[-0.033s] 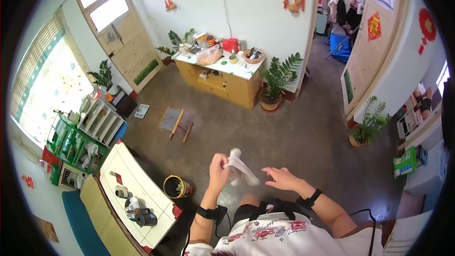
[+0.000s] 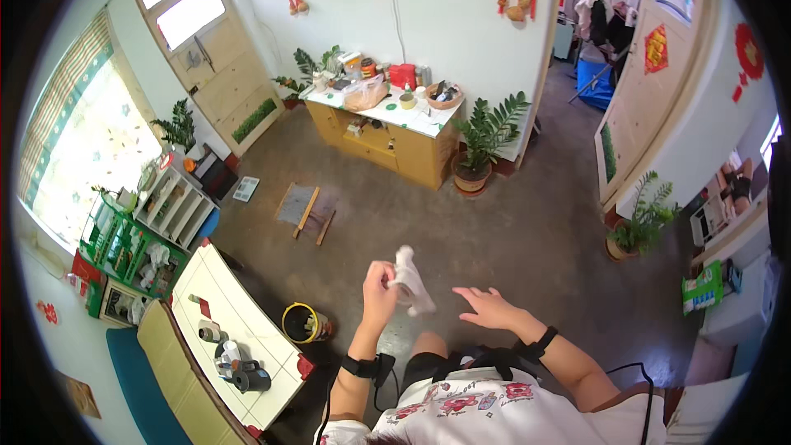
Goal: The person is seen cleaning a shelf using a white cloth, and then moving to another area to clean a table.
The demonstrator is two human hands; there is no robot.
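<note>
While the person sits looking down at a grey-brown concrete floor (image 2: pixel 494 222), their left hand (image 2: pixel 379 284) is raised in front of them, its fingers pinched closed around the upper end of a small crumpled white cloth (image 2: pixel 409 280). The cloth hangs down and to the right from that grip, held in the air above the person's knees, with nothing beneath it but the floor. The right hand (image 2: pixel 484 306) is near the cloth but not touching it; it is held flat, palm down, with the fingers spread and empty. Each wrist wears a black band.

To the person's left stands a low white table (image 2: pixel 239 321) with a few small dark items on it, and a yellow bucket with a black rim (image 2: pixel 301 323) sits on the floor just beside the table. Farther away, on the floor, lies a small wooden-framed stool or rack (image 2: pixel 305 210). Against the far white wall stands a wooden cabinet with a white top (image 2: pixel 387 136) crowded with containers, and a potted green fern (image 2: pixel 486 144) stands just beside its right end. Another potted plant (image 2: pixel 638 227) stands at the right by a doorway.
</note>
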